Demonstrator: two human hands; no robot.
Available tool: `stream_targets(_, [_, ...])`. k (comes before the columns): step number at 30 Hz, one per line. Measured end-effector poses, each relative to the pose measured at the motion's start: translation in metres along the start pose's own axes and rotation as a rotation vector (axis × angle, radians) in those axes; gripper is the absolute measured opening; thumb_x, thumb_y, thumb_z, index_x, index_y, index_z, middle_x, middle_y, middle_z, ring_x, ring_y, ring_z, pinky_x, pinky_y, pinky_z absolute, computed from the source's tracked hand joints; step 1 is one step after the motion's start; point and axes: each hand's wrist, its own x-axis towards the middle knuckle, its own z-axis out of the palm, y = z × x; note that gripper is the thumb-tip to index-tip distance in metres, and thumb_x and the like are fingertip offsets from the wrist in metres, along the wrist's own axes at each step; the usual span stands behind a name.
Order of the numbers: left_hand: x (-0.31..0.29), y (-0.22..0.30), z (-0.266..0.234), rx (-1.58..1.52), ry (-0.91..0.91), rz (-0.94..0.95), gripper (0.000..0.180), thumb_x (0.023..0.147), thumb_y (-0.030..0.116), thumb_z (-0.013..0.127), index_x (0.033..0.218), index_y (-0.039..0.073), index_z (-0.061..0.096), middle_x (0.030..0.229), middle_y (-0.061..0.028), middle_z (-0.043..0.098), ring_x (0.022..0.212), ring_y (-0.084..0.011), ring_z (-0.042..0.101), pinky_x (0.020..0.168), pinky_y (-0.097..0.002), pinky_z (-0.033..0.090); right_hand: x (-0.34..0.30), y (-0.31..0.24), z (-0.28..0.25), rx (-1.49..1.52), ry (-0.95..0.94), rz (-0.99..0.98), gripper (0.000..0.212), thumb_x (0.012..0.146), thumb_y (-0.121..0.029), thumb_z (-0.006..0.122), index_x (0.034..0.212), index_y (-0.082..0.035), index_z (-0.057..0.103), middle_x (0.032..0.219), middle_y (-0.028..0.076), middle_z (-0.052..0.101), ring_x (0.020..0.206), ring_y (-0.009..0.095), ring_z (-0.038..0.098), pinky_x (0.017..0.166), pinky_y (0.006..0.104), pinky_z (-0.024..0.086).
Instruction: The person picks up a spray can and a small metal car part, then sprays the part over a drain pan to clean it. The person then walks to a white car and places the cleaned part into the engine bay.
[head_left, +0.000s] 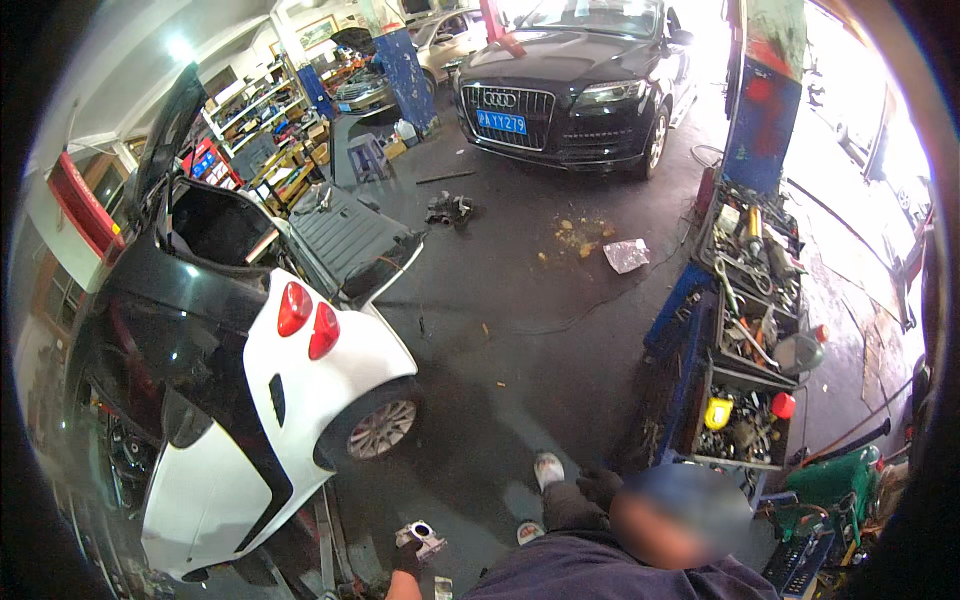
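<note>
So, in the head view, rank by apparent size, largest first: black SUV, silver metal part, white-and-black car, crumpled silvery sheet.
1. White-and-black car
2. Black SUV
Below these, unranked: silver metal part and crumpled silvery sheet. They look alike, and the part seems nearer the camera.

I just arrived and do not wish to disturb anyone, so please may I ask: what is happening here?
The left hand, dark-gloved, holds a metal part with a round opening, low in the picture. A second dark-gloved hand, seemingly the right, is near the dark trousers; its grip is unclear. On the left stands a white-and-black car, its rear open. A black car stands farther ahead, and tool trays are on the right.
</note>
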Motion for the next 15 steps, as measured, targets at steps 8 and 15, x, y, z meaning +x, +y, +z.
stream_targets(8, [0.106,0.165,0.161,-0.646,-0.219,-0.023,0.054,0.088,0.019,0.075,0.141,0.018,0.067,0.124,-0.011,0.077,0.092,-0.0308,0.078,0.065,-0.0414,0.063,0.175,-0.124,-0.065,-0.198,-0.078,0.081,0.045,0.104,-0.043,0.075,0.131,-0.007,0.081,0.135,0.021,0.08,0.118,0.04,0.076,0.101,0.0499,0.057])
stream_targets(15, [0.185,0.347,0.323,-0.956,-0.34,-0.13,0.054,0.095,0.024,0.07,0.147,0.013,0.066,0.144,-0.0186,0.072,0.118,-0.0415,0.074,0.091,-0.0584,0.068,0.36,-0.286,-0.173,-0.463,0.086,-0.166,0.053,0.105,-0.038,0.078,0.141,0.001,0.075,0.128,0.022,0.083,0.117,0.033,0.077,0.101,0.0452,0.059])
